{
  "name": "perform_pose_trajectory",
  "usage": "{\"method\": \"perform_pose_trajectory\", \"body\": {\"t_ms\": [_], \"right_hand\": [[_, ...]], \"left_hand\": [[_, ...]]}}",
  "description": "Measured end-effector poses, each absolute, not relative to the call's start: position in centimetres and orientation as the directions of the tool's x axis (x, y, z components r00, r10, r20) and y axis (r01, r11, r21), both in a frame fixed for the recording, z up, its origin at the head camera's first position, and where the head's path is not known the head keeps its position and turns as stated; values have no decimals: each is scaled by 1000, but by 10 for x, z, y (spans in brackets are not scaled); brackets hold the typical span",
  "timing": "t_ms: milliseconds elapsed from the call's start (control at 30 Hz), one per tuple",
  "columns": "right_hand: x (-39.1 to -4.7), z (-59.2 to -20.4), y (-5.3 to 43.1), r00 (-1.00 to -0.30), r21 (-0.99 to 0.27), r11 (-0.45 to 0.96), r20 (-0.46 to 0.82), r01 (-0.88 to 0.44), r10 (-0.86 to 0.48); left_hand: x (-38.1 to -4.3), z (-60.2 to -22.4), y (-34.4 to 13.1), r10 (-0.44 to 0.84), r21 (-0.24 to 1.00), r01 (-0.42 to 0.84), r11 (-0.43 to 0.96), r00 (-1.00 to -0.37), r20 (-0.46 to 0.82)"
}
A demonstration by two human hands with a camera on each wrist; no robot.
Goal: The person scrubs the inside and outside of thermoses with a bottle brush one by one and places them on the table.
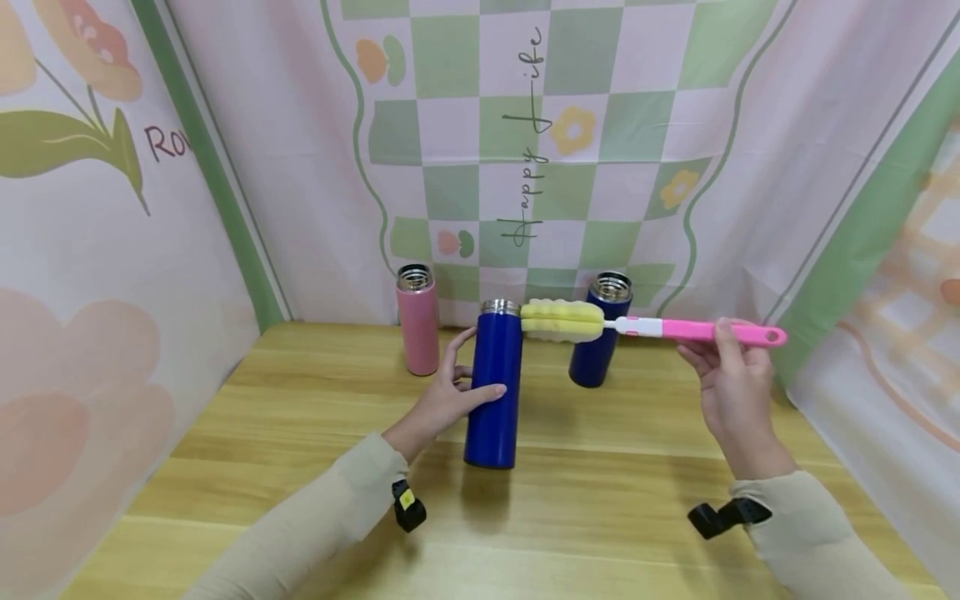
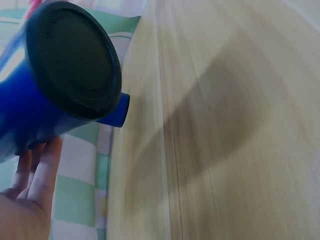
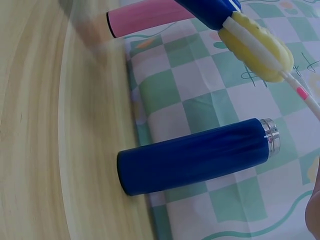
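cloth [image 1: 510,133] behind held blue bottle [image 1: 497,362] reads "happy life".

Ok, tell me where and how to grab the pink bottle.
Probably grip the pink bottle round mid-body, from the left. It stands upright, a slim, straight cylinder easily wrapped, while the left hand and the held blue bottle are close on its right.

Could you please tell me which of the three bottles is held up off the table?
The blue bottle in the left hand; the pink bottle and the other blue bottle both stand on the table.
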State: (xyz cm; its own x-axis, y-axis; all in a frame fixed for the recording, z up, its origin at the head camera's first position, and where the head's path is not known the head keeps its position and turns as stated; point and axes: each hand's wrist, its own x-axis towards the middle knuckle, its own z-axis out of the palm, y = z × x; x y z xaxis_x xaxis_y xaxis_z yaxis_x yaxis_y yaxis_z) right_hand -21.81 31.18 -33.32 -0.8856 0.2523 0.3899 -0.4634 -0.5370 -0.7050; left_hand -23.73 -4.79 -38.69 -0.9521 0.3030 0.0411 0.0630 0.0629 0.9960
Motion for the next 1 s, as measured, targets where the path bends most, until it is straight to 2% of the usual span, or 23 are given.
{"method": "perform_pose_trajectory", "body": {"t_ms": [300, 667, 1000], "right_hand": [[-217, -337, 312, -898, -739, -511, 380, -440, 223], [-216, -344, 310, -904, -784, -464, 417, -412, 98], [-212, -347, 309, -914, -820, -434, 405, -373, 20]], "left_hand": [[-240, -388, -49, 298, 998, 52, 25, -953, 43], [-245, -385, -53, 260, 995, 77, -58, -961, 89], [-252, -382, -57, 202, 990, 117, -76, -971, 130]]}}
